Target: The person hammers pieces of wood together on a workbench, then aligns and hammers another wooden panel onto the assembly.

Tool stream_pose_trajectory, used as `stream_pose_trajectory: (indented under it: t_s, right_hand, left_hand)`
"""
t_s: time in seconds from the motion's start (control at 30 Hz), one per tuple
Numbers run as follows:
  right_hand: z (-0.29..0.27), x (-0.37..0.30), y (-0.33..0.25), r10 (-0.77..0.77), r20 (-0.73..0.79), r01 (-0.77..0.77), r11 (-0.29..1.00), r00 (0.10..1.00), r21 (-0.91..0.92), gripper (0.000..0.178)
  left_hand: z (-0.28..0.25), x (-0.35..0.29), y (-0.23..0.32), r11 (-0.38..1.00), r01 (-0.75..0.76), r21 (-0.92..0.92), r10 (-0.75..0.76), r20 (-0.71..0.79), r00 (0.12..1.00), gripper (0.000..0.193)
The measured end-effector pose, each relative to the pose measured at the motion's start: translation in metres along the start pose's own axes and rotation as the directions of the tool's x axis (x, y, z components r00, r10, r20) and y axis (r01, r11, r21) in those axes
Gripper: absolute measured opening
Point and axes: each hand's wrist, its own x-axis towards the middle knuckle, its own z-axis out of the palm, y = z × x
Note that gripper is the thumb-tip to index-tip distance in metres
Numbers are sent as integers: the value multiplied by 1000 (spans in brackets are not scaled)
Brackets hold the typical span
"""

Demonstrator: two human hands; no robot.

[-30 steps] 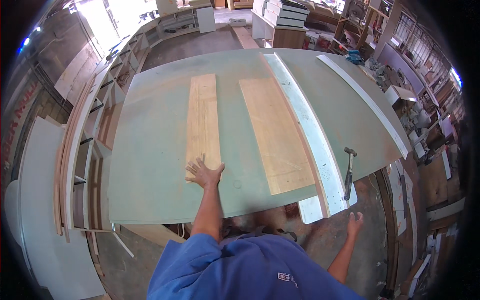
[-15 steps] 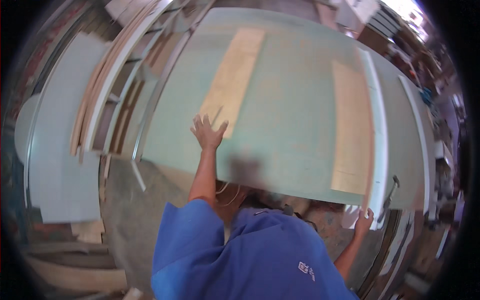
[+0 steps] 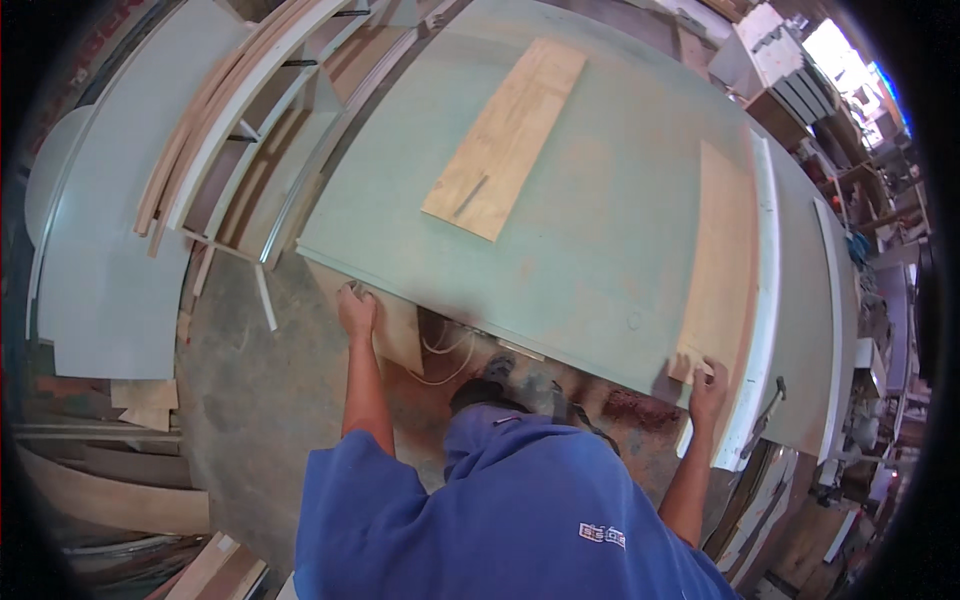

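Note:
A broad pale green tabletop [image 3: 620, 220] spreads before me. My left hand [image 3: 357, 310] is at its near left edge, fingers curled in; whatever they may hold is hidden. At the near end of the right plywood board [image 3: 715, 250], my right hand [image 3: 706, 388] has its fingers closed around the board's end corner. A second plywood board [image 3: 510, 140] lies slantwise on the middle of the top, untouched, with a dark slim mark or piece [image 3: 471, 196] on its near end.
A long white strip [image 3: 766, 280] runs beside the right board, with a hammer [image 3: 772, 408] to its right. Another white strip [image 3: 832, 310] lies farther right. An open wooden frame [image 3: 240, 150] and a large white panel [image 3: 120, 240] stand left. Cables [image 3: 450, 370] hang below the table.
My left hand has left the middle board and come down to the table's near left edge, its fingers now curled. My right hand has shifted onto the right board's end.

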Motion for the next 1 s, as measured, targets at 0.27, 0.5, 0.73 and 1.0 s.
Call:
stream_pose_trajectory:
  t_s: [0.27, 0.5, 0.73, 1.0]
  right_hand:
    - [-26, -126, 1, 152, 131, -166, 981, 980, 101, 25]
    - [-33, -319, 84, 355, 164, -353, 935, 920, -44, 26]
    - [-17, -489, 100, 673, 378, -624, 737, 636, -261, 20]
    - [57, -506, 62, 602, 438, -523, 798, 668, -299, 25]
  left_hand:
    - [31, -36, 9, 951, -15, 310, -110, 384, 917, 88]
    - [24, -37, 15, 835, -313, 452, 5, 562, 827, 102]
    - [15, -27, 6, 814, -398, 423, 63, 618, 784, 97]
    - [-38, -36, -8, 638, -619, 458, 438, 446, 781, 78]
